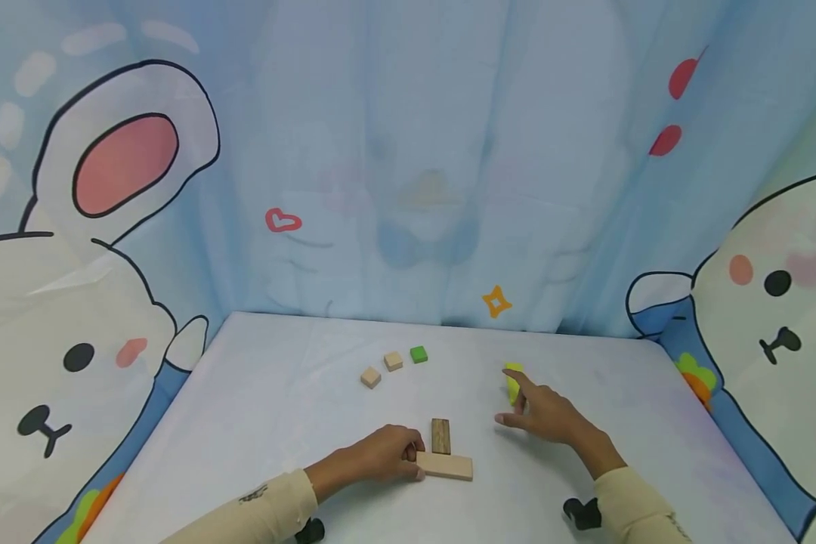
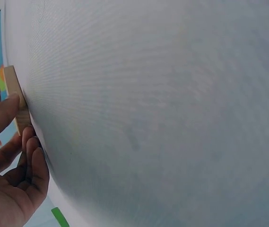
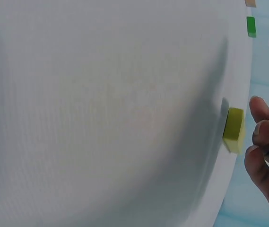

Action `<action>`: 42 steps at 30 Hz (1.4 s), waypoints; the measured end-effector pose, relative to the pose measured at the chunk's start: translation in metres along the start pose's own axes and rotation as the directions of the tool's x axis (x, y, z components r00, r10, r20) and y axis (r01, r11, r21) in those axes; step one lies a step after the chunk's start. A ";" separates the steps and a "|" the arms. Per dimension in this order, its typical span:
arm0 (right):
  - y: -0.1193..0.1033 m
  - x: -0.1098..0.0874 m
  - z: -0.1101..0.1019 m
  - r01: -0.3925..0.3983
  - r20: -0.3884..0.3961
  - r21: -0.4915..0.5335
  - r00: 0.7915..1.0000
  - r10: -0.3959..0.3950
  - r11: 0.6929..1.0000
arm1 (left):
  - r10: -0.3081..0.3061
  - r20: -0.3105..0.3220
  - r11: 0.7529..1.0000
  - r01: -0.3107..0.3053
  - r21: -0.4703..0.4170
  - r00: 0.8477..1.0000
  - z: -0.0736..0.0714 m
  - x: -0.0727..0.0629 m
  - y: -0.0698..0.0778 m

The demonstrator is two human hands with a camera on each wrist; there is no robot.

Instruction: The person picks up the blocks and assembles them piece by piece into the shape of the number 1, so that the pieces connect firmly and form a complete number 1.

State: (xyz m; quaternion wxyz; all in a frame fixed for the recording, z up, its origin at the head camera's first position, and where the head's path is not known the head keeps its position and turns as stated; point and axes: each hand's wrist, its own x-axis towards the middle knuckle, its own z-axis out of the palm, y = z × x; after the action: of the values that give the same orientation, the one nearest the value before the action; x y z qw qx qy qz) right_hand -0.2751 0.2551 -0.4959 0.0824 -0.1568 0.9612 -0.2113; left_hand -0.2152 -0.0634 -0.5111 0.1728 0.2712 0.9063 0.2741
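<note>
My left hand (image 1: 384, 453) pinches the left end of a plain light wooden block (image 1: 449, 466) between thumb and fingers, low over the white table. In the left wrist view the thumb lies on one face of that block (image 2: 13, 87). A darker brown wooden block (image 1: 440, 436) stretches away just behind it, its near end meeting the light one in the head view. To the right, my right hand (image 1: 551, 412) is spread, holding nothing, its fingertips close by a yellow block (image 1: 512, 390). The right wrist view has a gap between those fingers and the yellow block (image 3: 234, 124).
Farther back on the white table (image 1: 299, 423) lie a green block (image 1: 418, 354) and two small pale wooden cubes, one nearer (image 1: 370, 377) and another beside the green block (image 1: 393, 361). A blue curtain (image 1: 421, 151) with cartoon prints hangs behind the table's far edge.
</note>
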 end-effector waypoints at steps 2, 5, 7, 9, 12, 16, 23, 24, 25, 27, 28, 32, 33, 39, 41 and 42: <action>0.003 0.000 -0.002 -0.024 -0.003 -0.022 1.000 0.024 0.999 | -0.008 0.001 1.000 0.008 -0.003 1.000 0.000 -0.001 0.000; 0.008 0.002 -0.003 -0.068 -0.001 -0.059 0.998 0.068 0.996 | -0.011 0.001 1.000 0.011 -0.011 1.000 0.001 -0.002 -0.001; 0.013 0.004 -0.004 -0.089 0.008 -0.073 0.996 0.090 0.993 | -0.007 -0.003 1.000 0.007 -0.010 1.000 0.002 -0.003 -0.003; 0.017 0.007 -0.004 -0.100 0.019 -0.074 0.995 0.101 0.992 | -0.002 -0.011 1.000 0.002 -0.005 1.000 0.003 -0.003 -0.004; 0.024 0.010 -0.005 -0.104 0.042 -0.066 0.993 0.107 0.992 | 0.001 -0.015 1.000 -0.001 -0.007 1.000 0.003 -0.002 -0.005; 0.030 0.012 -0.005 -0.117 0.087 -0.046 0.989 0.121 0.992 | 0.005 -0.006 1.000 -0.005 -0.011 1.000 0.003 -0.003 -0.005; 0.035 0.019 -0.005 -0.152 0.118 -0.004 0.981 0.151 0.988 | 0.022 -0.007 1.000 -0.022 -0.003 1.000 0.003 -0.003 -0.006; 0.036 0.020 -0.005 -0.155 0.119 0.000 0.981 0.154 0.988 | 0.021 -0.007 1.000 -0.021 -0.004 1.000 0.002 -0.003 -0.005; 0.038 0.022 -0.005 -0.156 0.118 0.002 0.981 0.155 0.988 | 0.022 -0.006 1.000 -0.022 -0.006 1.000 0.002 -0.003 -0.005; 0.040 0.025 -0.004 -0.162 0.118 0.004 0.980 0.161 0.987 | 0.019 -0.006 1.000 -0.019 -0.002 1.000 0.002 -0.003 -0.005; 0.041 0.026 -0.004 -0.163 0.118 0.007 0.980 0.161 0.987 | 0.017 -0.006 1.000 -0.017 -0.003 1.000 0.002 -0.003 -0.005; 0.045 0.030 -0.003 -0.166 0.121 0.014 0.979 0.163 0.986 | 0.018 -0.009 1.000 -0.018 0.011 1.000 0.002 -0.002 -0.005; 0.045 0.031 -0.003 -0.165 0.121 0.015 0.979 0.162 0.986 | 0.018 -0.008 1.000 -0.017 0.010 1.000 0.002 -0.002 -0.005; 0.046 0.035 -0.008 -0.172 0.131 0.014 0.977 0.169 0.985 | 0.007 -0.005 1.000 -0.007 -0.002 1.000 0.002 0.001 -0.005; 0.046 0.036 -0.010 -0.162 0.134 0.007 0.978 0.159 0.987 | 0.004 -0.006 1.000 -0.004 0.000 1.000 0.001 0.001 -0.004; 0.046 0.037 -0.011 -0.158 0.133 0.004 0.979 0.156 0.987 | 0.004 -0.006 1.000 -0.004 0.001 1.000 0.001 0.001 -0.004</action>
State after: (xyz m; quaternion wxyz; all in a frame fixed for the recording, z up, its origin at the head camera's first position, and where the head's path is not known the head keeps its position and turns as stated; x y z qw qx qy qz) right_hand -0.3243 0.2870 -0.5094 0.1634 -0.0937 0.9615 -0.2001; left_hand -0.2173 -0.0648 -0.5146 0.1695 0.2721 0.9065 0.2746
